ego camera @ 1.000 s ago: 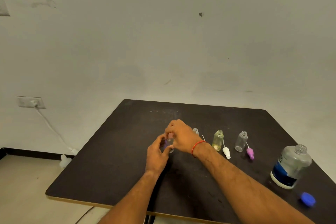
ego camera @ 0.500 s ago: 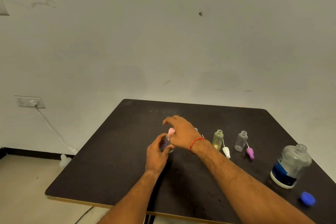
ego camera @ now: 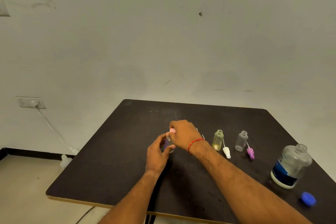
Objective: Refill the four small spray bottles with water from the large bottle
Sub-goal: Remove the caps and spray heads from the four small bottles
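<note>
Left hand (ego camera: 158, 154) grip wraps the small spray bottle (ego camera: 169, 144), steadying it upright on the tabletop (ego camera: 127, 160), well left of the large bottle (ego camera: 291, 166). Right hand (ego camera: 183, 134) grip pinches its pink spray head (ego camera: 172, 130), likely twisting it off. Count: yellowish bottle (ego camera: 217, 139) and clear bottle (ego camera: 241, 140) open, fourth not clearly visible; white spray head (ego camera: 226, 152), purple spray head (ego camera: 250, 152), one blue cap (ego camera: 308, 198).

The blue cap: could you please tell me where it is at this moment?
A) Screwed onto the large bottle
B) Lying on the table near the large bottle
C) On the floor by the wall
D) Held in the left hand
B: the blue cap lies on the table, just beside the large bottle, whose neck is open.
</note>
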